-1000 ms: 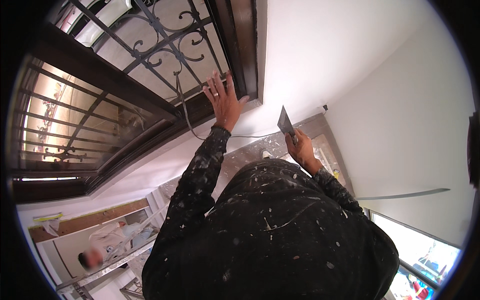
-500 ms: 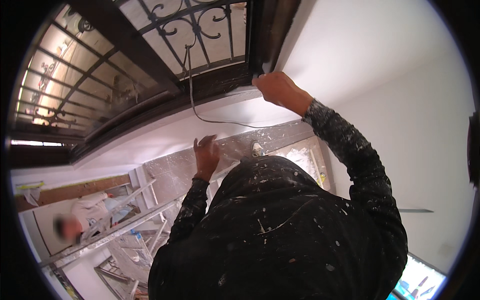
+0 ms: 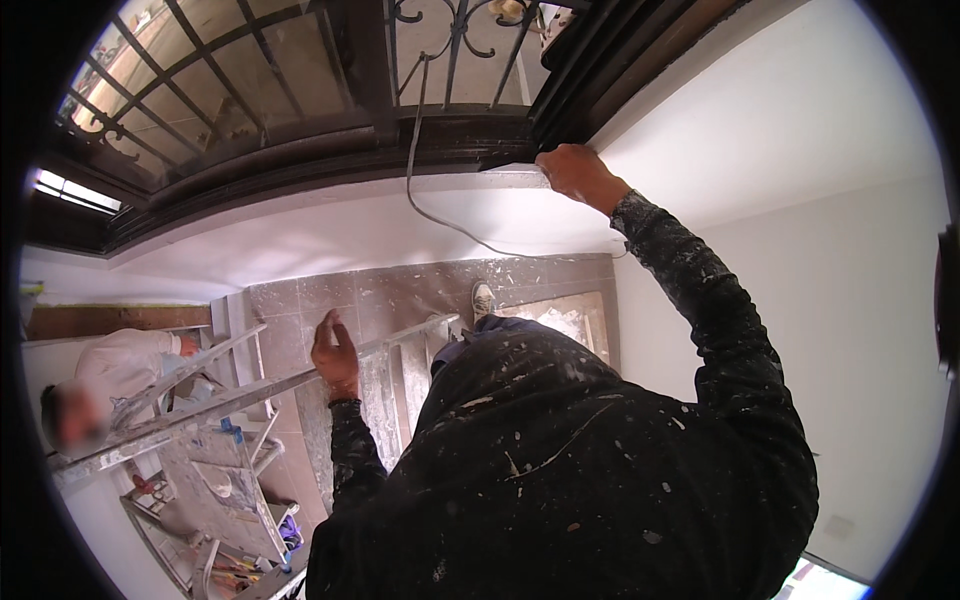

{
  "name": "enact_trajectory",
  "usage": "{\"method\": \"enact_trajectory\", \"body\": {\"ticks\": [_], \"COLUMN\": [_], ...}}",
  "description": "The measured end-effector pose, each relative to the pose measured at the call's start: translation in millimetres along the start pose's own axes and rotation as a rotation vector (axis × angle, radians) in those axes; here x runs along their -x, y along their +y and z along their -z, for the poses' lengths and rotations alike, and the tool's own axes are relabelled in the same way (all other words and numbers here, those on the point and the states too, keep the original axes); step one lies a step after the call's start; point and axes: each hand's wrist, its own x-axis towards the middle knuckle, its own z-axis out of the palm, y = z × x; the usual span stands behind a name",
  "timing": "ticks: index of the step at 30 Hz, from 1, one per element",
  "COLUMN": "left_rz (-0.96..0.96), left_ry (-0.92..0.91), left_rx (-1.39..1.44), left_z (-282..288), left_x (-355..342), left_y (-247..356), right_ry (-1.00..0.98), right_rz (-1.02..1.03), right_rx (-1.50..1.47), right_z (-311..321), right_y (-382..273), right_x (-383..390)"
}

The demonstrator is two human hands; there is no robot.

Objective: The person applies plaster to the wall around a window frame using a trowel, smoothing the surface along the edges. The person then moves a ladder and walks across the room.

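My right hand (image 3: 580, 177) is closed at the lower corner of the dark window frame (image 3: 440, 148), where the frame meets the white wall. A pale, thin wedge shape shows beside its fingertips; whether it is a held tool or part of the sill, I cannot tell. Out to the left, my left hand (image 3: 335, 357) hangs in the air, fingers loosely bent and apart, with nothing in it. Both sleeves are black and spattered with paint. A grey cable (image 3: 412, 185) loops from the window grille (image 3: 458, 45) down across the white wall below the sill.
A paint-marked ladder (image 3: 195, 418) leans across the lower left. Beside it a person in a pale top (image 3: 130, 358) is bent low. A spattered board (image 3: 590, 312) lies on the tiled floor (image 3: 325, 292) near my shoe (image 3: 483, 297). White wall (image 3: 800, 200) rises at right.
My view has turned, so the window and ladder sit differently. My right hand stays by the frame corner, the pale wedge now showing beside it. My left hand has moved left and lower.
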Motion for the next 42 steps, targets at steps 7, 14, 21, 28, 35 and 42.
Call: {"method": "enact_trajectory", "body": {"ticks": [7, 14, 21, 28, 35, 42], "left_rz": [-0.21, -0.299, -0.055, 0.454, 0.336, 0.528], "left_ry": [0.263, 0.481, 0.965, 0.866, 0.47, 0.726], "left_rx": [-0.148, -0.411, -0.697, -0.382, -0.161, -0.347], "left_z": [48.0, 106.6, 151.6, 177.8, 223.9, 214.5], "left_x": [-11.1, -13.9, -16.7, -47.5, -45.5, -49.2], "left_y": [19.6, 48.5, 66.3, 57.2, 22.1, 39.4], "right_ry": [0.019, 0.014, 0.182, 0.075, 0.08, 0.166], "right_rz": [0.017, 0.136, 0.265, 0.236, 0.279, 0.349], "right_rx": [0.035, 0.014, -0.01, 0.03, 0.102, 0.13], "right_z": [-12.2, -20.0, -37.2, -37.6, -66.8, -63.2], "right_y": [2.2, 11.6, 17.4, 16.1, 31.2, 27.5], "right_x": [-2.0, -0.3, 5.6, 4.0, -3.6, -8.4]}}
